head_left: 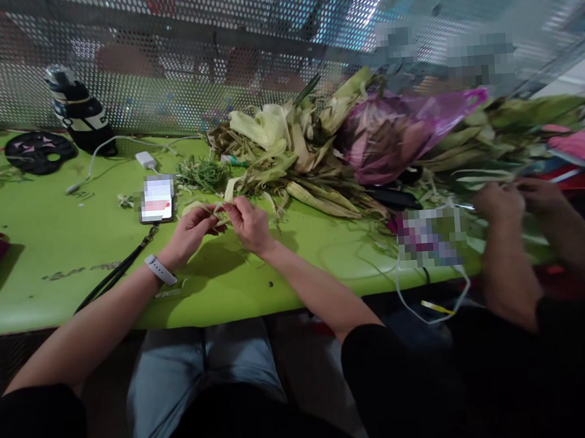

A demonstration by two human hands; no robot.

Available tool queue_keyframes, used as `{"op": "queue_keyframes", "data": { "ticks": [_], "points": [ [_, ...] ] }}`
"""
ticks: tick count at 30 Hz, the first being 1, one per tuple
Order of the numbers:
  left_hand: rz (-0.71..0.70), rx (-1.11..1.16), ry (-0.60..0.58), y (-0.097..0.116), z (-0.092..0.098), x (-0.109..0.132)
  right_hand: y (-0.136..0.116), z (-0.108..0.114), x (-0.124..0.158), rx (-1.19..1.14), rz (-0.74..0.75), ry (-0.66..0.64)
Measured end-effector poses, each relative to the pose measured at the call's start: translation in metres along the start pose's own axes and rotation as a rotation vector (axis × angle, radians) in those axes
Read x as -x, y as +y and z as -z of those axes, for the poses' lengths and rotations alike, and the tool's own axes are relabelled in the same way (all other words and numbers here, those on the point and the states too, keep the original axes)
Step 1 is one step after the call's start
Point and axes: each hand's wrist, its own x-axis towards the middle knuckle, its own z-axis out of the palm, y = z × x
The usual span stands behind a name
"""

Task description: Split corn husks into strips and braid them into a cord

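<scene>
Pale strips of corn husk (pixel 229 191) run between my two hands over the green table. My left hand (pixel 191 231), with a light watch band on its wrist, is closed and pinches the husk at its fingertips. Close beside it, my right hand (pixel 251 226) is closed on the same husk, with one pale end sticking up above its fingers. The fingertips partly hide how the strips cross. Just behind the hands lies a small heap of thin green shreds (pixel 202 174). A large pile of dry corn husks (pixel 287 146) spreads beyond, to the right.
A lit phone (pixel 157 200) with a black strap, a white charger (pixel 145 161) and a dark bottle (pixel 82 117) stand or lie to the left. A purple plastic bag (pixel 381 136) rests among the husks. At right, a co-worker's hands (pixel 501 201) hold another pale strip.
</scene>
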Motion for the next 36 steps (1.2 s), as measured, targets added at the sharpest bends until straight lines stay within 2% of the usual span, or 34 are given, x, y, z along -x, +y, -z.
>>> {"op": "queue_keyframes", "data": {
  "ticks": [5,11,14,18,22,25,30,36],
  "points": [
    [0.113,0.099,0.102,0.011,-0.004,0.004,0.005,0.006,-0.002,-0.101,0.122,0.095],
    [0.198,0.139,0.191,0.016,-0.001,0.002,0.008,0.003,0.004,-0.245,0.211,-0.119],
    [0.178,0.113,0.204,0.013,0.001,0.0,0.007,0.003,0.003,-0.248,0.241,-0.199],
    [0.129,0.027,0.205,0.011,0.003,0.0,0.007,0.006,0.0,-0.337,0.271,-0.235],
    [0.112,-0.056,0.225,0.012,0.003,0.0,0.007,0.007,0.0,-0.329,0.234,-0.276],
    [0.072,-0.056,0.197,0.014,0.001,0.001,0.006,0.007,0.001,-0.308,0.183,-0.276],
    [-0.047,-0.018,0.149,0.015,0.001,0.0,0.005,0.007,-0.001,-0.382,0.246,-0.218],
    [-0.006,0.023,0.153,0.01,0.006,-0.001,0.007,0.005,-0.001,-0.379,0.178,-0.217]
  ]
}}
